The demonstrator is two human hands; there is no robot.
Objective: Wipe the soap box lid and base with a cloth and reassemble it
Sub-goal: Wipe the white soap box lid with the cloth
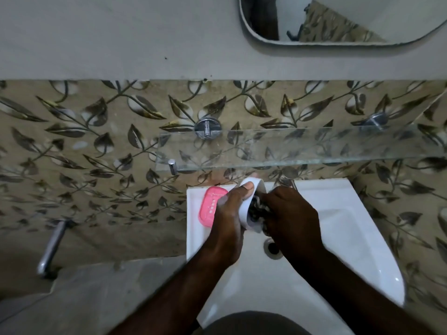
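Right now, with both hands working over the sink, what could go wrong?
1. The white oval plastic soap box part, held only by the left hand while the right hand rubs the dark patterned cloth inside, could slip into the white ceramic sink.
2. The pink slotted soap tray on the sink's rim could be knocked off.

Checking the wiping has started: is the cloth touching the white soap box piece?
Touching. The head view shows the right hand pressing the dark cloth into the white soap box piece, which the left hand grips.

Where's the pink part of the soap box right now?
In the head view, the pink soap box part lies on the sink's back left corner, just left of the left hand, which holds the white part.
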